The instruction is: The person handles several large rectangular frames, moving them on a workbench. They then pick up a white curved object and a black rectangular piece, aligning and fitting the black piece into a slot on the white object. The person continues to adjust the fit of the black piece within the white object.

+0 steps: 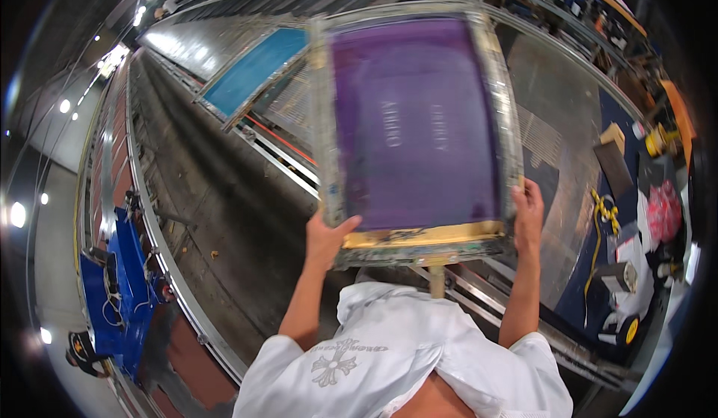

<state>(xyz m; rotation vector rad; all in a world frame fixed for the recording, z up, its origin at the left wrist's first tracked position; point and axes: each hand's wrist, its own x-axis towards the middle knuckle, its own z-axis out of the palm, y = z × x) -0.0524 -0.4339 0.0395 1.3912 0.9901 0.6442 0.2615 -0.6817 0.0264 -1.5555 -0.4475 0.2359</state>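
Note:
Held up in front of me is a screen printing frame (419, 164) with purple mesh and worn, taped metal edges. Two short lines of lettering show pale in its middle, and a yellow-brown strip crosses its near end. My left hand (327, 240) grips the near left corner, its thumb over the edge. On the near right side, my right hand (528, 212) is closed on the frame's edge. Below the frame's near edge a tan handle-like piece (437, 280) sticks out toward me.
A blue-mesh screen (258, 70) lies on the long printing table at the left. Blue machinery (129, 291) stands on another long table at far left, with a person in a dark cap (84, 352) beside it. Yellow tape, a pink bag (664, 210) and containers crowd the right.

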